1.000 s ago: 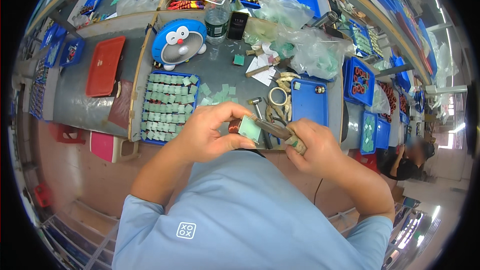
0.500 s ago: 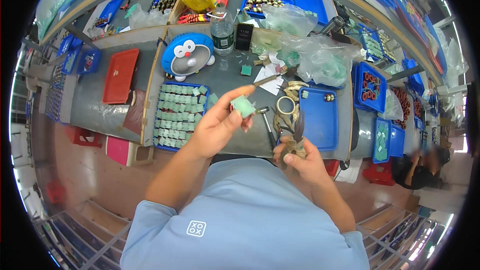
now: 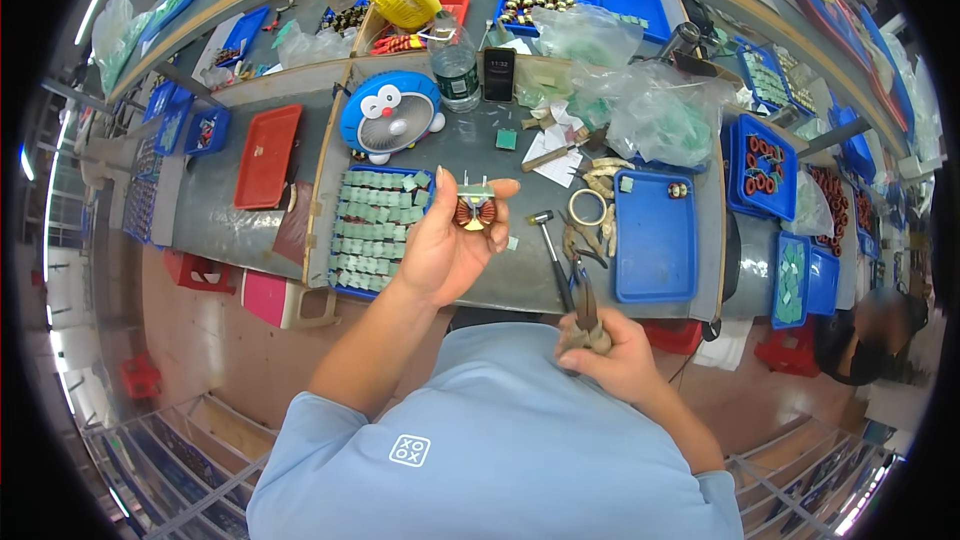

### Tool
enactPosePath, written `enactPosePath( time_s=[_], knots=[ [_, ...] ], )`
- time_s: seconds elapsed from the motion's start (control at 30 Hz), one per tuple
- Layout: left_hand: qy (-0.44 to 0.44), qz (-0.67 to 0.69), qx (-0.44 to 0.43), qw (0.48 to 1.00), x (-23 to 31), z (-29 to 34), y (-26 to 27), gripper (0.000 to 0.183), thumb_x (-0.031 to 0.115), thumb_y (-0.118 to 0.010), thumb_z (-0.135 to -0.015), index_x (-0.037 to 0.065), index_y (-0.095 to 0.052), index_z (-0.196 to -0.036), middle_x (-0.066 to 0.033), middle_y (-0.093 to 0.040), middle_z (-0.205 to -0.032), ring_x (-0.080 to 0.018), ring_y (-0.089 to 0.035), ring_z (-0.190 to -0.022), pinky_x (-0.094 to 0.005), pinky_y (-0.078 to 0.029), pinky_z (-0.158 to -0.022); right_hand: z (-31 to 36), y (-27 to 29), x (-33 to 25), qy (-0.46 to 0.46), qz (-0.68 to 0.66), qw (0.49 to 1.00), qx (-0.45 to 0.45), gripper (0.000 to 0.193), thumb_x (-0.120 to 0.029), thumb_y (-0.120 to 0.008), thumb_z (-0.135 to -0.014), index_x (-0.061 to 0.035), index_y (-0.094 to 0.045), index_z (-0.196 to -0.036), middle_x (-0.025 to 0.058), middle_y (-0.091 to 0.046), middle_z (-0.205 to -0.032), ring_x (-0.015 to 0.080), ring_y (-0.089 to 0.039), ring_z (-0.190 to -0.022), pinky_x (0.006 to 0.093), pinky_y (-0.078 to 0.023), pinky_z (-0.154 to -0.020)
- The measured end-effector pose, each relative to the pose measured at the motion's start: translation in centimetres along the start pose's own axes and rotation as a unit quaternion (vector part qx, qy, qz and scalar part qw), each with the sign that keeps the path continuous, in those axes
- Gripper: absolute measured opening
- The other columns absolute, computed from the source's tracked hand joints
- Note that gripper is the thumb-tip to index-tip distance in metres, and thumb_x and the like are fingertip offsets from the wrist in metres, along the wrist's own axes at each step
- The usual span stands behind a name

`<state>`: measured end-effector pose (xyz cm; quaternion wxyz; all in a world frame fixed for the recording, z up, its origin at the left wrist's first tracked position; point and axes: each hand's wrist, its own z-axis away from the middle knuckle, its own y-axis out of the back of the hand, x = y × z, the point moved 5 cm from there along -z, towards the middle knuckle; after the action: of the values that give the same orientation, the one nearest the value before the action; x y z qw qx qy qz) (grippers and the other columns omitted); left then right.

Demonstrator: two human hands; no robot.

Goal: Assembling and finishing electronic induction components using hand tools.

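My left hand (image 3: 437,252) pinches a copper-wound coil (image 3: 475,212) upright between thumb and fingers. A green plate tops the coil, and thin pins stick up from it. To the right and lower, my right hand (image 3: 612,352) is wrapped round the handles of worn pliers (image 3: 586,302), their jaws pointing up. Left of the coil lies a blue tray filled with rows of green-topped pieces (image 3: 375,212). A small hammer (image 3: 553,248) lies on the bench beyond the pliers, beside a cream-coloured ring (image 3: 587,207) and more hand tools.
A blue tray (image 3: 655,265) with two small parts lies at right. Behind stand a blue fan (image 3: 392,118), a clear bottle (image 3: 455,70), a phone (image 3: 499,75) and plastic bags (image 3: 665,110). A red tray (image 3: 268,158) is past the left divider. Another person (image 3: 865,340) is at far right.
My left hand has turned the coil, so its copper windings show where the green plate faced up. The pliers in my right hand sit slightly lower. The whole view has shifted a little.
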<state>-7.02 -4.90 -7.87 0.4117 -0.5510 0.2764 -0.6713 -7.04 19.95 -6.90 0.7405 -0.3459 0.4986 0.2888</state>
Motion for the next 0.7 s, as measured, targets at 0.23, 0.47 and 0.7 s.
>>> enactPosePath(
  time_s=[0.23, 0.47, 0.7],
  knots=[
    [-0.050, -0.166, 0.104, 0.979, -0.8, 0.5, 0.6, 0.065, 0.059, -0.031, -0.109, 0.003, -0.052, -0.135, -0.0153, -0.068, -0.094, -0.0190, -0.058, -0.066, -0.0321, -0.047, -0.066, 1.2, 0.8, 2.3, -0.002, -0.071, 0.993, 0.099, 0.054, -0.011, -0.089, -0.081, -0.0030, -0.052, -0.120, -0.0004, -0.060, -0.091, 0.0083, -0.061, -0.087, 0.0261, -0.053, -0.079],
    [-0.062, -0.163, 0.067, 0.982, -1.5, 1.0, -2.0, 0.043, 0.031, -0.036, -0.112, 0.005, -0.042, -0.146, -0.0253, -0.065, -0.127, -0.0237, -0.066, -0.087, -0.0345, -0.053, -0.078, 0.9, 1.6, 2.6, -0.007, 0.045, 0.997, 0.066, 0.043, -0.009, -0.076, -0.087, -0.0037, -0.051, -0.122, 0.0030, -0.059, -0.104, 0.0112, -0.059, -0.088, 0.0277, -0.051, -0.082],
    [-0.024, 0.112, -0.134, 0.984, -1.4, 1.8, -1.6, 0.041, 0.025, -0.041, -0.109, 0.007, -0.045, -0.145, -0.0234, -0.065, -0.126, -0.0268, -0.068, -0.092, -0.0372, -0.053, -0.078, 0.2, 1.7, 4.1, 0.010, -0.181, 0.983, 0.033, 0.077, -0.025, -0.051, -0.091, 0.0021, -0.026, -0.159, 0.0105, -0.052, -0.124, 0.0218, -0.054, -0.113, 0.0408, -0.044, -0.103]
  ],
)
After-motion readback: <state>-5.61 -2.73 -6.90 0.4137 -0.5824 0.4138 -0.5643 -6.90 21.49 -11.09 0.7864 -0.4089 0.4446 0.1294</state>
